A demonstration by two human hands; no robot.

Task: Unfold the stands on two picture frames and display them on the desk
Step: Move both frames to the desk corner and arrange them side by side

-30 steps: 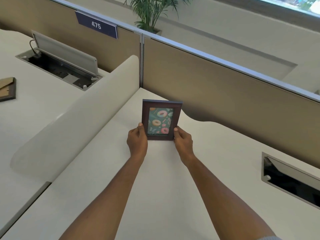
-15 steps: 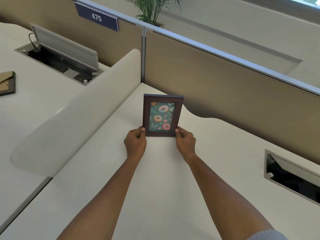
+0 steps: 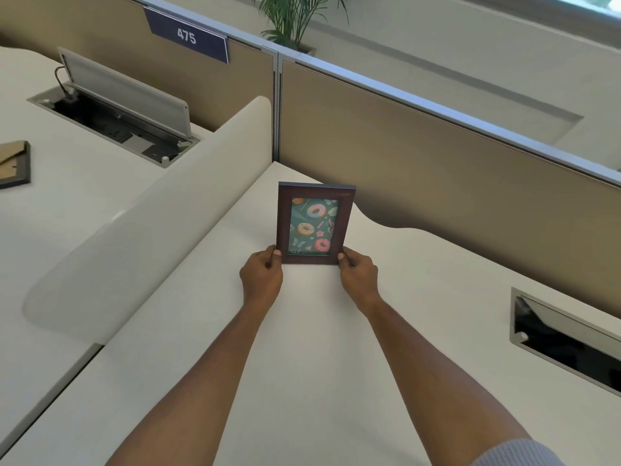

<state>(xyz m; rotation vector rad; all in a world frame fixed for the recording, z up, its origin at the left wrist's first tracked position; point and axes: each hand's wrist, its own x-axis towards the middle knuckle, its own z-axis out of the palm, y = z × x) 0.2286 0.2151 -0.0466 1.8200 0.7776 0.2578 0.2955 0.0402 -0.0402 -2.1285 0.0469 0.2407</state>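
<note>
A dark brown picture frame (image 3: 314,223) with a doughnut picture stands upright on the white desk (image 3: 302,348), facing me, near the back partition. My left hand (image 3: 262,279) pinches its lower left corner and my right hand (image 3: 358,275) pinches its lower right corner. Its stand is hidden behind it. A second frame (image 3: 15,164) lies face down on the neighbouring desk at the far left edge, its cardboard back showing.
A curved white divider (image 3: 141,210) separates the two desks. Tan partition panels (image 3: 437,156) run along the back. An open cable hatch (image 3: 124,105) is on the left desk, another cable slot (image 3: 564,338) at the right. A plant stands behind the partition.
The frame and both hands have shifted slightly away from me and settled lower on the desk; my fingers slid down to the bottom corners.
</note>
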